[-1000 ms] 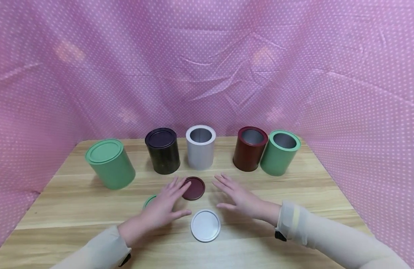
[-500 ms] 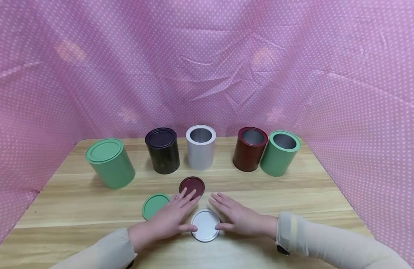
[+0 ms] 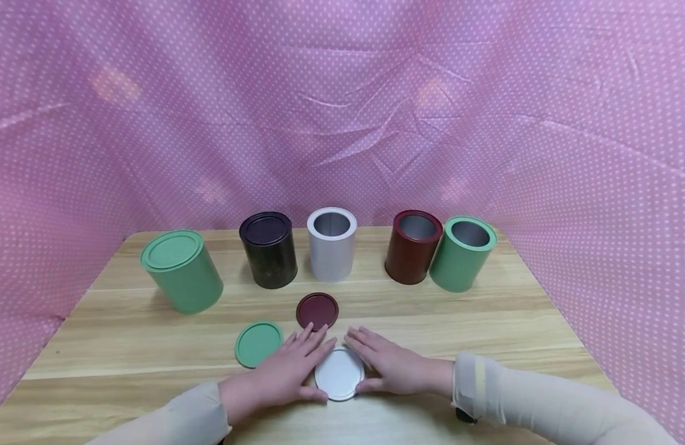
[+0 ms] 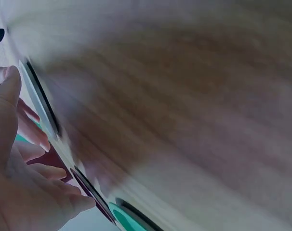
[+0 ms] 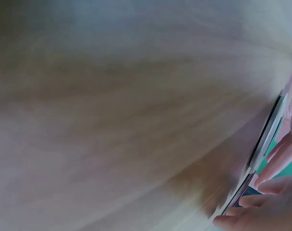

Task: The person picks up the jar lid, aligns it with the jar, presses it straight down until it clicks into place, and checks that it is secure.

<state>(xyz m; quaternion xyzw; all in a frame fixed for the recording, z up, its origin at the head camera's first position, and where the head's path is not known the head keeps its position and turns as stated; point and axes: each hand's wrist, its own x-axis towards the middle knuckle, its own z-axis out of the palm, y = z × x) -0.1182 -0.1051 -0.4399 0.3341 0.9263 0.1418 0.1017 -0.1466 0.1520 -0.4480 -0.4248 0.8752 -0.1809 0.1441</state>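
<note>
A round white lid (image 3: 339,374) lies flat on the table between my two hands. My left hand (image 3: 285,372) is at its left edge, fingers extended and spread, thumb tip by the lid's near left rim. From the other side my right hand (image 3: 391,366) reaches in, fingers straight, with its thumb by the near right rim. Both hands keep low over the wood, and the wrist views show the white lid (image 4: 40,98) edge-on beside the fingers. Just past my left fingertips is a dark red lid (image 3: 317,309). A green lid (image 3: 258,343) lies left of that hand.
Along the back stand a green can (image 3: 187,275) and a black can (image 3: 270,256), both topped, plus uncovered white (image 3: 332,256), dark red (image 3: 410,256) and green (image 3: 459,266) cans. Pink dotted cloth (image 3: 342,111) encloses the table (image 3: 125,352).
Both hands have come down toward me and closed in from either side of the white lid. The green lid, partly covered before, now shows almost whole. Cans and lids stay put.
</note>
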